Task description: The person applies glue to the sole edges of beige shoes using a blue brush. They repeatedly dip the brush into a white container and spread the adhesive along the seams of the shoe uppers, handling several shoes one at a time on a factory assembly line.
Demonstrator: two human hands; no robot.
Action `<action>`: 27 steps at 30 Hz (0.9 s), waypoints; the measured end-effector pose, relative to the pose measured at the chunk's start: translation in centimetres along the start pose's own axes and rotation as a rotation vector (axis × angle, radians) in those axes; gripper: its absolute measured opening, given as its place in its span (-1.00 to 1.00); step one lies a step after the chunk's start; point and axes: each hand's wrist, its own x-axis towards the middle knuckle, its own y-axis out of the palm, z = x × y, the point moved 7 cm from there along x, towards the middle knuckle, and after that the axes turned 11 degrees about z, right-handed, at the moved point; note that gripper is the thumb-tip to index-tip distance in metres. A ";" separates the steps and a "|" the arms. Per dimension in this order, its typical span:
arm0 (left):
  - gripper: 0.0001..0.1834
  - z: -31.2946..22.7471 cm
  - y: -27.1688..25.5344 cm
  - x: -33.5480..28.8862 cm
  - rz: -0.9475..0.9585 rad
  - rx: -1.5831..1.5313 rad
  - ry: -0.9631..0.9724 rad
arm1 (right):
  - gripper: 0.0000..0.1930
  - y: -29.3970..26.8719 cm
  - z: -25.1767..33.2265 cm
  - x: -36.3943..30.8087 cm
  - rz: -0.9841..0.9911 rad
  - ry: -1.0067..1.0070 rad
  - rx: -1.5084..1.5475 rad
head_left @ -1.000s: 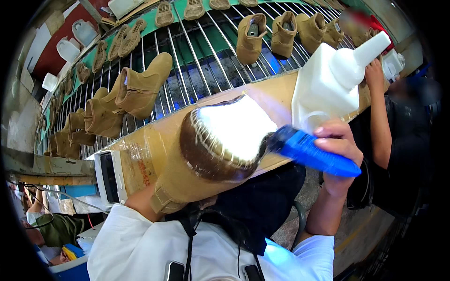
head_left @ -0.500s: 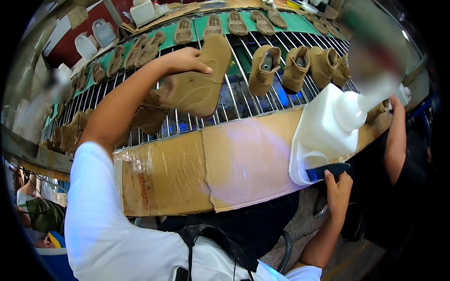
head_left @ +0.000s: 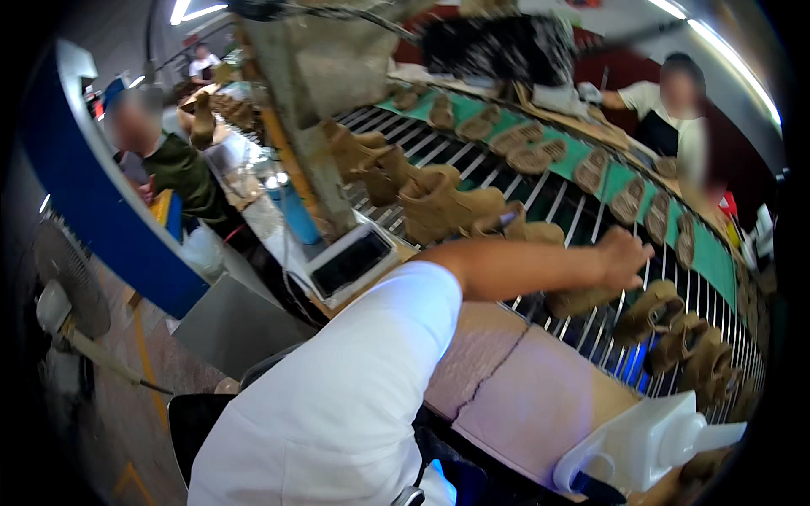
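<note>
My left arm reaches to the right across a metal-bar rack (head_left: 575, 333). My left hand (head_left: 623, 260) is closed, its fingers curled over the upper end of a tan boot (head_left: 580, 301). The boot's lower part shows beneath my wrist, at rack level; my hand and forearm hide the rest. My right hand is out of view. Below the rack, a white plastic jug (head_left: 645, 438) stands tilted in its holder at the lower right. A dark blue brush handle (head_left: 597, 489) lies across the holder's cup, partly cut off by the picture's edge.
More tan boots (head_left: 443, 207) line the rack on both sides. Soles (head_left: 589, 169) lie on a green strip (head_left: 623, 173) behind. Cardboard (head_left: 527, 396) covers the near ledge. A post (head_left: 308, 126) and a boxed dark screen (head_left: 350, 263) stand left. Co-workers sit left and across.
The view has swung left. The boot in my left hand has come down from the air to the rack. My right hand, earlier at the brush, has left the picture.
</note>
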 end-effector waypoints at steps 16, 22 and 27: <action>-0.61 1.3 -5.9 -35.5 0.145 -0.219 -0.429 | -0.68 17.0 2.8 -2.2 0.805 0.021 0.158; -0.60 2.1 -5.7 -36.7 0.174 -0.306 -0.396 | -0.65 18.7 1.7 -4.2 0.704 0.071 0.245; -0.61 1.6 -4.2 -37.6 0.146 -0.323 -0.199 | -0.66 20.1 3.1 -5.9 0.743 0.078 0.301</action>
